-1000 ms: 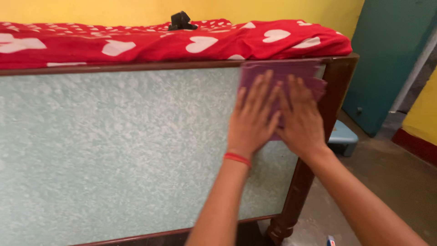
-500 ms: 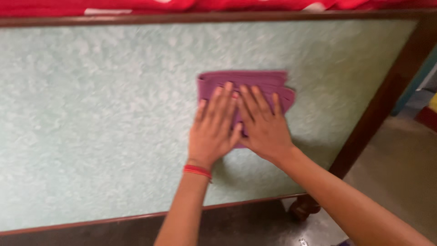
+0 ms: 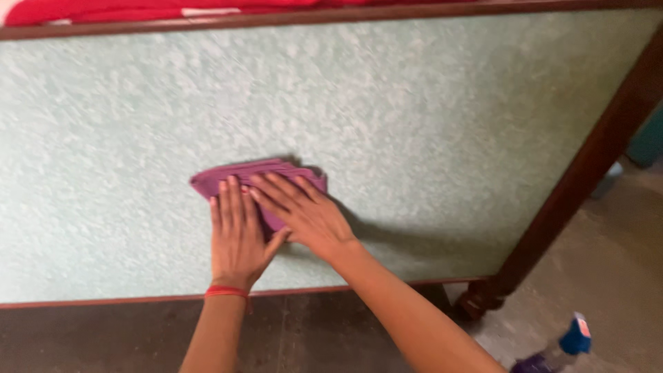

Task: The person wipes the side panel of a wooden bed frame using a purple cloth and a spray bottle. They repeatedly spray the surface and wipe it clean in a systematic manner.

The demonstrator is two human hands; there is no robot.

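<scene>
— Filling nearly the whole frame is the pale green textured panel of the bed's side, upright, with a dark wooden frame running down the right of the frame to a turned foot at lower right. What are your hands doing on it?

— Both lie flat and spread, fingers straight, nothing clenched. My left hand and my right hand sit side by side at lower centre, pressing a folded purple cloth against the panel. Only its upper edge and corners show past my fingertips.

— So the cloth is held, not gripped?

— Right, it is pinned by palm pressure. I judge it soft, light and limp; folded in layers, it would slump or unfold if I eased off, and could bunch under my fingers on that rough surface. The surest hold seems to be flat over its middle with both palms, as now.

— Anything else around?

— A strip of red bedding along the top left edge, above the wooden rail. Grey floor to the right and dark floor along the bottom. At lower right stands a spray bottle with a blue top, blurred, well apart from my hands. A thin red thread band circles my left wrist.
</scene>
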